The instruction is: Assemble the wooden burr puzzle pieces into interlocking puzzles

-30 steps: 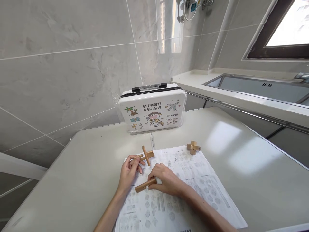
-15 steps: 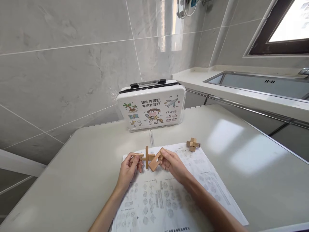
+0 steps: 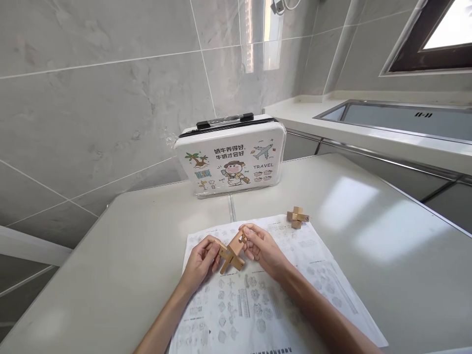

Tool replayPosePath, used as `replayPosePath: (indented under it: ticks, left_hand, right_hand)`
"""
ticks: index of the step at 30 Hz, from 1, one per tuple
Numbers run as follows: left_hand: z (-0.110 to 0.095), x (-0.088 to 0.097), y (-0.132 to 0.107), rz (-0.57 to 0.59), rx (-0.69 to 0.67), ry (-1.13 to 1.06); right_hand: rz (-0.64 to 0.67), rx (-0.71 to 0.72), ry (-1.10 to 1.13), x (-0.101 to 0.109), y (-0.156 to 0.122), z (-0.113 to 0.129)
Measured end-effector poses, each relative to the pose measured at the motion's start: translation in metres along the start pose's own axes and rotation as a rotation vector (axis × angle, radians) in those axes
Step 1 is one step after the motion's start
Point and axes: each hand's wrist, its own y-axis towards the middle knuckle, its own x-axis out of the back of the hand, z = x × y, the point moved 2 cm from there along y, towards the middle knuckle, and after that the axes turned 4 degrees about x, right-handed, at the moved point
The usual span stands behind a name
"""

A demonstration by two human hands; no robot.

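Note:
Both hands meet over a printed sheet of puzzle diagrams [image 3: 273, 300] on a pale table [image 3: 140, 255]. My left hand [image 3: 202, 260] pinches the left side of a cluster of crossed wooden puzzle bars [image 3: 232, 252]. My right hand [image 3: 260, 247] grips the upper right bar of the same cluster, fingers curled round it. The bars are tilted and interlocked just above the paper. A second small assembled wooden puzzle [image 3: 297, 217] lies on the sheet's far right corner, well apart from both hands.
A white case with cartoon travel pictures [image 3: 230, 160], wrapped in clear plastic, stands upright against the tiled wall at the table's far edge. A steel sink [image 3: 398, 120] is set in the counter to the right. A window [image 3: 438, 42] is at the top right.
My right hand lifted a loose bar off the sheet and brought it to the cross in my left hand; the pieces are now joined and tilted between both hands.

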Motion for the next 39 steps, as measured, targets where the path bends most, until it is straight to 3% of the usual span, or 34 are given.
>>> replayPosePath:
  ticks: [4, 11, 20, 26, 29, 33, 39]
  left_hand:
    - [-0.004, -0.001, 0.0, 0.004, 0.0, 0.008]
    - [-0.001, 0.0, 0.0, 0.019, -0.013, -0.021]
    - [0.001, 0.004, 0.0, -0.039, -0.027, -0.05]
    - [0.005, 0.004, -0.002, -0.102, 0.059, -0.057]
    - [0.005, 0.004, -0.003, -0.108, -0.002, 0.008]
    - [0.004, -0.001, -0.006, 0.006, -0.119, 0.016]
    - [-0.006, -0.008, -0.007, -0.159, -0.142, 0.21]
  right_hand:
    - [0.05, -0.014, -0.048, -0.002, -0.001, -0.002]
    - [0.02, -0.081, -0.078, 0.0, 0.001, -0.006]
    - [0.221, -0.173, -0.243, -0.012, -0.007, -0.007]
    - [0.201, -0.209, -0.118, -0.016, -0.008, -0.005]
    - [0.165, -0.219, -0.061, -0.015, -0.007, -0.007]
    - [0.154, -0.202, -0.028, -0.013, -0.006, -0.009]
    - [0.187, -0.188, -0.04, -0.011, -0.005, -0.014]
